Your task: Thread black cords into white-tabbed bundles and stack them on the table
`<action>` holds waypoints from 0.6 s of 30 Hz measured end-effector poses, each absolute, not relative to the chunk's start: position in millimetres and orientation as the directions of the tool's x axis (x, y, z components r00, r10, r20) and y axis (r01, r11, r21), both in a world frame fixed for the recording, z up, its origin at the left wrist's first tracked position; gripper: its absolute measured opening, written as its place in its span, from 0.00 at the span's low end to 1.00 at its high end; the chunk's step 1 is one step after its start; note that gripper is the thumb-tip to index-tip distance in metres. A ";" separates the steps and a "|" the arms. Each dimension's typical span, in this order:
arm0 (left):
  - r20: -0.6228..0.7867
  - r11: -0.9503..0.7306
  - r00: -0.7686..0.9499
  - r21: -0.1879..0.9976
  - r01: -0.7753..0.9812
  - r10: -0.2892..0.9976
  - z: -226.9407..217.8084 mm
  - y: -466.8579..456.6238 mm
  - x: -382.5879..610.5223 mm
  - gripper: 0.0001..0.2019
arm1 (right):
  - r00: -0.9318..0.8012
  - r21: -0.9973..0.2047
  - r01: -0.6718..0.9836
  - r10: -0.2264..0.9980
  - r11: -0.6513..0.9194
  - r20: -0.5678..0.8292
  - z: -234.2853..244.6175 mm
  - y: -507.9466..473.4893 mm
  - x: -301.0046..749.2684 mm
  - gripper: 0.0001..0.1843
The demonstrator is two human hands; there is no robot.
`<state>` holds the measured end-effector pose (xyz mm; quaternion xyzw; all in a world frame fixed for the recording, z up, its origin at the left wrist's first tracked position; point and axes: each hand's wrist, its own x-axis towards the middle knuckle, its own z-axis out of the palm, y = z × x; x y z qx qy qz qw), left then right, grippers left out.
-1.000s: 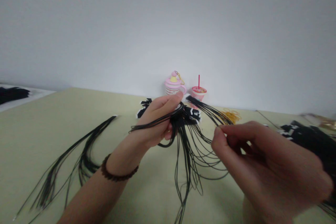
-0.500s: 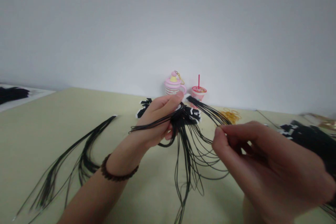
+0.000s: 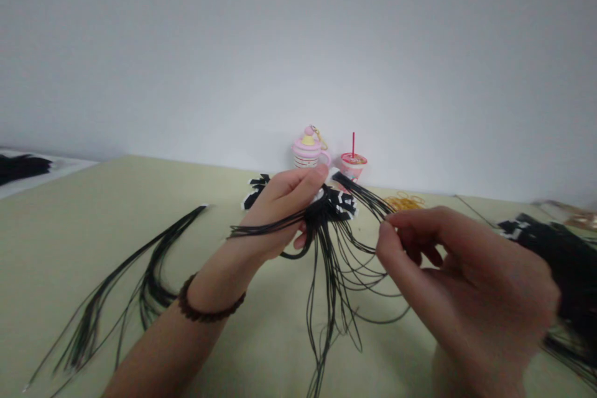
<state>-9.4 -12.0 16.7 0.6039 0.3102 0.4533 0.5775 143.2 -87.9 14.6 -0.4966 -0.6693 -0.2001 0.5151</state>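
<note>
Head view: A person's left hand (image 3: 282,208) clasps black cords (image 3: 319,217) above the middle of the table (image 3: 261,336); at right, the right hand (image 3: 471,286) pinches strands between thumb and forefinger. Loose, crossing loops could tangle if tugged unevenly.

The one view looks from the person's head, forward and down across the tabletop (image 3: 158,189) to the wall (image 3: 298,43), which fills roughly the upper half. The right hand (image 3: 466,286) is nearest the camera, large at lower right; the left hand (image 3: 282,200) is farther off, near the middle.
</note>
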 end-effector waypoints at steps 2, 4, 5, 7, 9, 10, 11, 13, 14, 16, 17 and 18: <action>0.195 -0.160 0.403 0.980 -0.119 0.894 15.5 -11.8 -9.6 0.19 | -0.023 -0.238 0.859 0.497 0.454 0.867 15.0 -85.3 146.5 0.04; 0.193 -0.178 0.437 0.981 -0.076 0.879 13.2 -12.2 -9.2 0.18 | -0.059 -0.232 0.844 0.512 0.484 0.857 14.4 -82.1 148.8 0.05; 0.190 -0.190 0.461 0.981 -0.047 0.867 11.8 -12.7 -8.6 0.18 | -0.070 -0.232 0.834 0.514 0.500 0.855 13.7 -80.4 149.3 0.05; 0.179 -0.214 0.505 0.977 0.011 0.844 9.4 -14.3 -6.9 0.18 | -0.091 -0.232 0.816 0.514 0.529 0.853 12.1 -77.1 148.9 0.04; 0.170 -0.233 0.534 0.971 0.053 0.828 7.8 -15.9 -5.0 0.18 | -0.119 -0.211 0.821 0.521 0.530 0.845 10.5 -74.4 147.4 0.04; 0.168 -0.243 0.542 0.967 0.070 0.824 7.5 -16.7 -4.2 0.18 | -0.128 -0.199 0.831 0.525 0.520 0.841 9.7 -73.3 146.4 0.04; 0.170 -0.254 0.545 0.964 0.083 0.821 7.5 -17.2 -3.6 0.18 | -0.133 -0.184 0.842 0.527 0.506 0.840 8.9 -72.4 145.4 0.04; 0.174 -0.272 0.546 0.957 0.103 0.820 8.0 -18.0 -2.9 0.18 | -0.140 -0.156 0.863 0.524 0.480 0.840 7.1 -70.7 143.1 0.03; 0.176 -0.277 0.543 0.955 0.109 0.821 8.4 -18.3 -2.8 0.18 | -0.143 -0.144 0.870 0.521 0.471 0.841 6.1 -69.8 141.9 0.03; 0.173 -0.275 0.530 0.954 0.119 0.830 9.0 -18.6 -2.8 0.17 | -0.138 -0.128 0.888 0.521 0.442 0.843 3.8 -67.8 139.6 0.04; 0.170 -0.271 0.523 0.955 0.123 0.835 9.1 -18.8 -2.8 0.17 | -0.134 -0.124 0.894 0.521 0.431 0.843 2.6 -66.8 138.6 0.05; 0.166 -0.266 0.515 0.956 0.126 0.841 9.0 -18.9 -2.7 0.18 | -0.131 -0.123 0.897 0.522 0.424 0.843 1.4 -65.8 137.5 0.05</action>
